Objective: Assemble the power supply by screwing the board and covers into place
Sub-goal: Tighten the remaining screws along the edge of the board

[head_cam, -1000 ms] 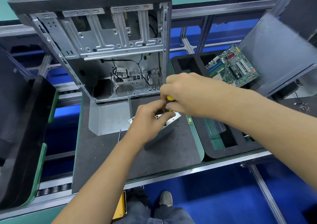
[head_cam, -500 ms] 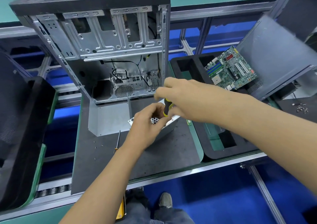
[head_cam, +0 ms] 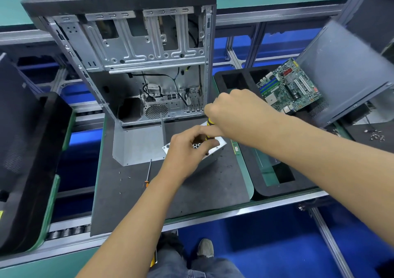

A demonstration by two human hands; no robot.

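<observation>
Power supply (head_cam: pixel 215 149), a small silver metal box, sits on the dark grey mat (head_cam: pixel 132 192) on the table, just in front of the open computer case (head_cam: pixel 132 60). A patch of its honeycomb vent shows between the fingers over it.

Left hand (head_cam: pixel 187 149) lies on top of the box, fingers curled over its upper face and near edge, gripping it. Thumb and forefinger arch around the spot where the tool comes down.

Right hand (head_cam: pixel 236 115) is a closed fist around the handle of a yellow-and-black screwdriver (head_cam: pixel 210 128), held upright, tip pointing down into the top of the box. The tip itself is hidden behind the left hand's fingers; cannot tell what it bears on.

Bent sheet-metal cover (head_cam: pixel 136 145) stands on the mat to the left of the box, touching or nearly touching the case's lower edge. A second, thin screwdriver (head_cam: pixel 148 174) with an orange handle lies flat on the mat beside the left forearm. A few tiny loose screws (head_cam: pixel 124 176) are scattered on the mat left of it.

To the right, a black foam tray (head_cam: pixel 262 184) with cut-out pockets; a green motherboard (head_cam: pixel 290 88) rests tilted at its far end, leaning against a grey side panel (head_cam: pixel 345 68). More small screws (head_cam: pixel 376 136) in a heap at far right. Another black foam piece (head_cam: pixel 25 160) at the left edge. Person's shoe (head_cam: pixel 205 248) on the blue floor below.
</observation>
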